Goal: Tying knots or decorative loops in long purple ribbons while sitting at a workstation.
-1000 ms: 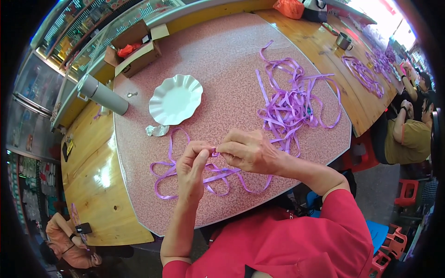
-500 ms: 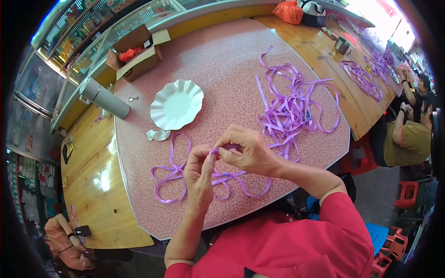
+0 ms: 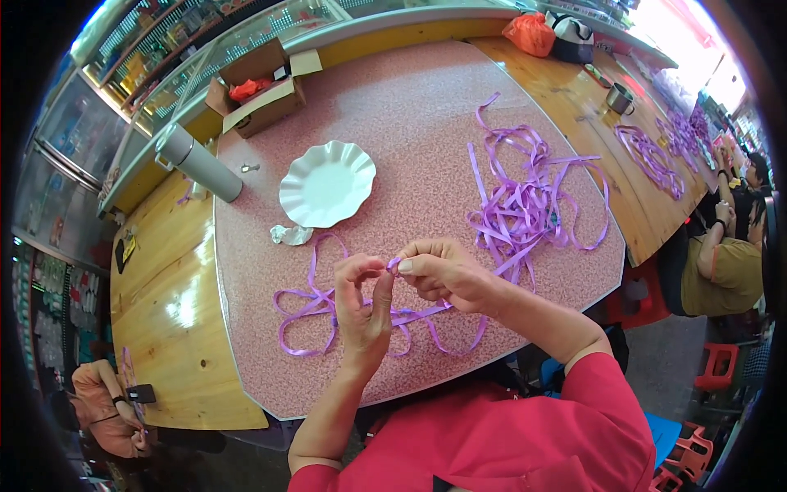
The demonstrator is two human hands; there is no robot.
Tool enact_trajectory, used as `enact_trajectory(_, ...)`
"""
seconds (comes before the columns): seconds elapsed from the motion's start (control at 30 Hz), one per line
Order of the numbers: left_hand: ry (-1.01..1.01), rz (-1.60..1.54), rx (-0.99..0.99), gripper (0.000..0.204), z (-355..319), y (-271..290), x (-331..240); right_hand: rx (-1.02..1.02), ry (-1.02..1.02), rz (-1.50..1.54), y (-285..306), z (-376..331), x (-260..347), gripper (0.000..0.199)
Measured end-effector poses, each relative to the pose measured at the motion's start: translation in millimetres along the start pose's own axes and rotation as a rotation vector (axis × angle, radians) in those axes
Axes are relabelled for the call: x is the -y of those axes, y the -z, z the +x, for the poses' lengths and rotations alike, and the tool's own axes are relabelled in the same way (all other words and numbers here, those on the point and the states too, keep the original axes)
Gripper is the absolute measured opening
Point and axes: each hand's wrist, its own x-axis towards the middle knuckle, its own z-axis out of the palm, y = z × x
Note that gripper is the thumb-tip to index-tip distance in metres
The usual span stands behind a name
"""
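On the pink tabletop point(image 3: 426, 139), the left hand point(image 3: 363, 303) and right hand point(image 3: 438, 272) both pinch one purple ribbon point(image 3: 316, 303), fingers closed at its end. Better to keep the fold tight and the trailing loops untangled.

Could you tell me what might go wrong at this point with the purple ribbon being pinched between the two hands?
The left hand and right hand pinch only a small bit of the purple ribbon, so it may slip free. Its long loops trail loosely over the pink table and might snag or knot. The ribbon pile lies close and could tangle in.
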Motion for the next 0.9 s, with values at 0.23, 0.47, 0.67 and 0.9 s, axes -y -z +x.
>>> enact_trajectory(0.23,-0.590,0.622,0.022,0.031,13.4,8.9,1.7,0.066,-0.049,0.184,5.1,-4.1,-1.3,0.013)
enact_trajectory(0.47,-0.574,0.596,0.046,0.030,13.7,7.8,3.5,0.001,0.014,0.023,4.8,-7.3,-1.9,0.014)
enact_trajectory(0.67,-0.351,0.481,0.052,0.024,10.5,1.9,-3.1,-0.011,0.100,-0.033,2.7,-10.3,-2.1,0.018)
enact_trajectory(0.9,-0.288,0.401,0.083,0.020,8.2,2.6,-1.7,-0.002,0.108,-0.051,8.0,-12.3,-4.0,0.016)
